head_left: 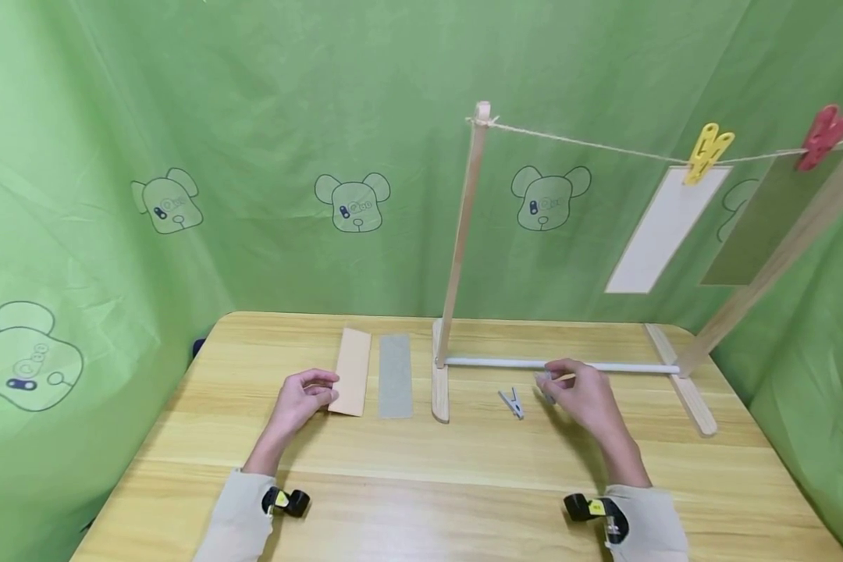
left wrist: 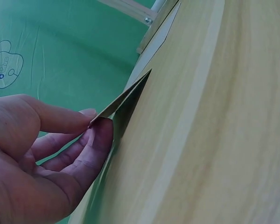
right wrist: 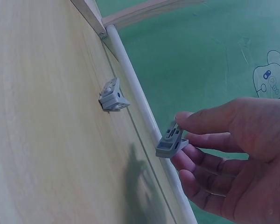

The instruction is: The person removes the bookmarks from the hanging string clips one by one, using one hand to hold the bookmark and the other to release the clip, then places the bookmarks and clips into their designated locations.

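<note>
My left hand (head_left: 300, 400) pinches the left edge of a peach-coloured card (head_left: 353, 371). In the left wrist view, that card (left wrist: 123, 100) is tilted, its near edge raised off the table between thumb and fingers. A grey card (head_left: 396, 376) lies flat just to its right. My right hand (head_left: 585, 394) pinches a grey clothespin (right wrist: 171, 140) between thumb and fingers, held above the table near the white rod. Left of that hand, a second grey clothespin (head_left: 513, 403) lies on the tabletop.
A wooden frame with a left post (head_left: 461, 242), white rod (head_left: 495, 362) and string (head_left: 583, 142) stands on the table's right side. A yellow clothespin (head_left: 706, 154) holds a white card (head_left: 663, 234); a red clothespin (head_left: 826, 139) holds an olive card (head_left: 766, 226). Green cloth surrounds the table.
</note>
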A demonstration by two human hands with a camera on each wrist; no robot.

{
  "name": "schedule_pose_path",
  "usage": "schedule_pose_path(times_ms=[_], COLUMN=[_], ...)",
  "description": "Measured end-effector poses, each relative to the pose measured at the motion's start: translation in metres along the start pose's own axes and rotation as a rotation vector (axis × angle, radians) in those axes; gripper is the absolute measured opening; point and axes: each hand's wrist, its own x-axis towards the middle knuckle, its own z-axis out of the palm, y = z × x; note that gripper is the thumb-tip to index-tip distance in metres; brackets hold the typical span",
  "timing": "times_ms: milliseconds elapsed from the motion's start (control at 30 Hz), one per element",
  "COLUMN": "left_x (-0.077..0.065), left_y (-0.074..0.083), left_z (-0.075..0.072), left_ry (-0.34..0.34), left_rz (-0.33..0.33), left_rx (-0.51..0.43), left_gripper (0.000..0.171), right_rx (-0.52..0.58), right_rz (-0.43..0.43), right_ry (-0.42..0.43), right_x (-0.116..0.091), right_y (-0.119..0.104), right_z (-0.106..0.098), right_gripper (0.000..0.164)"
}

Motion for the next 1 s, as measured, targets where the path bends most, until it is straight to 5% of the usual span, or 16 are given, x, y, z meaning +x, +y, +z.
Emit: schedule_pose_path(times_ms=[133,467,1000], left_x=[-0.009,0.007,0.004], left_y=[0.018,-0.016,-0.011], left_z=[0.001,0.002,0.005], left_ry=[-0.035,0.012,0.040], left_rz=[-0.006,0.011,0.021], left_rx=[0.036,0.189,0.341], left_gripper=[0.031,0.026,0.023], right_rx=[-0.003,-0.022,-0.092], right_rz=[-0.009,0.011,0.046], right_ry=[-0.005,-0.048,-0.075], right_x=[0.000,0.000,0.002], right_y=[0.000,-0.001,0.007], right_z=[0.003,0.009,0.018], right_gripper=[0.039,0.041,0.038])
